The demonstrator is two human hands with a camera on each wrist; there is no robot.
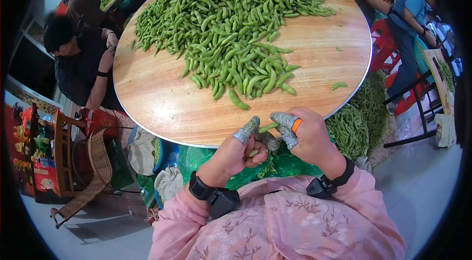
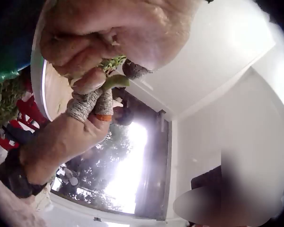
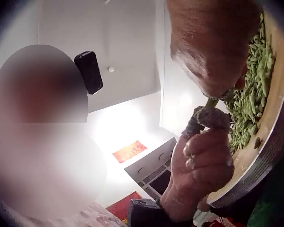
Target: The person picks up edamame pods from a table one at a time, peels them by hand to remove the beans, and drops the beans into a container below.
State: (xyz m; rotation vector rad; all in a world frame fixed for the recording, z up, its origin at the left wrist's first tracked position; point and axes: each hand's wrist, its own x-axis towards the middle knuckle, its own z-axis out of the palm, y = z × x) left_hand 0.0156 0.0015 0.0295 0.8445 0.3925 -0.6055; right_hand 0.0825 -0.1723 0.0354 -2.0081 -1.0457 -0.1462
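A green pod (image 1: pixel 268 128) is held between the two hands at the near edge of the round wooden table (image 1: pixel 196 121). The left hand (image 1: pixel 231 157), with grey wrapping on its thumb and finger, pinches one end, and another pod piece (image 1: pixel 253 153) lies against its curled fingers. Grey-wrapped fingers and an orange band mark the right hand (image 1: pixel 314 134), which grips the other end. In the left wrist view the pod (image 2: pixel 116 82) sticks out by the right hand's (image 2: pixel 66 142) wrapped fingertips. In the right wrist view the left hand (image 3: pixel 206 161) holds it from below.
A large heap of pods (image 1: pixel 231 19) covers the table's far part; a loose pod (image 1: pixel 339 85) lies right. Green plastic (image 1: pixel 196 159) hangs below the near edge. More pods (image 1: pixel 349 130) are piled at lower right. People sit left (image 1: pixel 81 63) and far right (image 1: pixel 410 19). A wooden chair (image 1: pixel 96 161) stands left.
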